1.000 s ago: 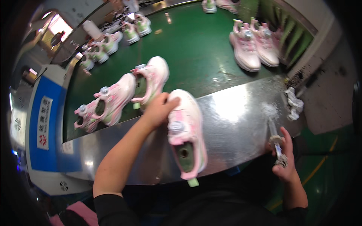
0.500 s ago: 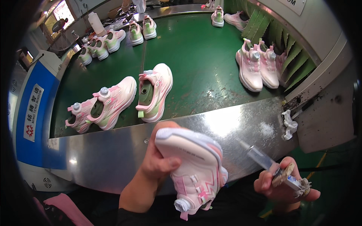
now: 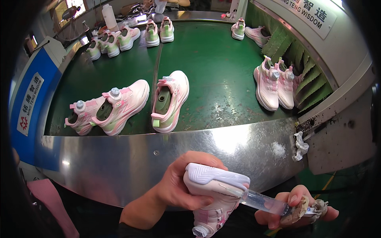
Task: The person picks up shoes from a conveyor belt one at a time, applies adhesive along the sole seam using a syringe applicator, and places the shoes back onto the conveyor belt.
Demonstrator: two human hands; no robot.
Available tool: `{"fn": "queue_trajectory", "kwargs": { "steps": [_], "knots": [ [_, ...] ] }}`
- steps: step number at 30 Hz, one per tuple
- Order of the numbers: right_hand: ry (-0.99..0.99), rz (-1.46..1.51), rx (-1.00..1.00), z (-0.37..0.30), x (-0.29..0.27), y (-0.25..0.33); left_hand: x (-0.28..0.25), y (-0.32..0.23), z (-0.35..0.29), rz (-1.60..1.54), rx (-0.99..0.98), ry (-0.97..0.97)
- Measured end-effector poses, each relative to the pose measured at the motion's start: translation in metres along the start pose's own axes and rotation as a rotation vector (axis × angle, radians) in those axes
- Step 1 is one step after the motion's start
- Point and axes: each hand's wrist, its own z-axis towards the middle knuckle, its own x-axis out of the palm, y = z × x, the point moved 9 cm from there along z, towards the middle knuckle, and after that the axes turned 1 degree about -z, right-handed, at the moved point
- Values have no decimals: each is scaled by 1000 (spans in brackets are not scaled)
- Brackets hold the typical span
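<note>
My left hand [image 3: 174, 186] is wrapped around a pale pink and white sneaker [image 3: 216, 190]. The shoe is tilted, its white sole turned upward and its plastic-covered lace dial hanging low. In my right hand [image 3: 283, 200] is a clear syringe [image 3: 260, 200], its rear end wrapped in ragged, beige material. The narrow tip lies along the seam between sole and upper; whether it touches cannot be told.
A green conveyor belt [image 3: 214, 95] lies beyond a metal ledge [image 3: 190, 142]. On it stand a single sneaker [image 3: 170, 103], a pair [image 3: 119, 107] to its left, another pair [image 3: 268, 87] at right, and several farther back. Crumpled white paper [image 3: 301, 146] sits by the right panel.
The syringe has moved left, from apart from the shoe to its sole edge. My left hand has lowered the shoe and turned its sole more upward. The view has shifted slightly.
</note>
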Motion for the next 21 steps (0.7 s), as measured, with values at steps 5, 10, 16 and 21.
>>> {"fn": "queue_trajectory", "kwargs": {
  "steps": [5,10,16,21],
  "knots": [
    [-28,-12,6,-1,-3,-3,1,-2,-2,-21,-2,1],
    [-13,-6,24,3,-1,-6,-1,-1,-4,-13,2,-4],
    [-67,-78,-56,3,-5,-3,-1,3,-1,-89,-62,-11],
    [-58,-86,-58,2,-9,-4,-11,7,-4,-11,-98,-23]
  ]
}}
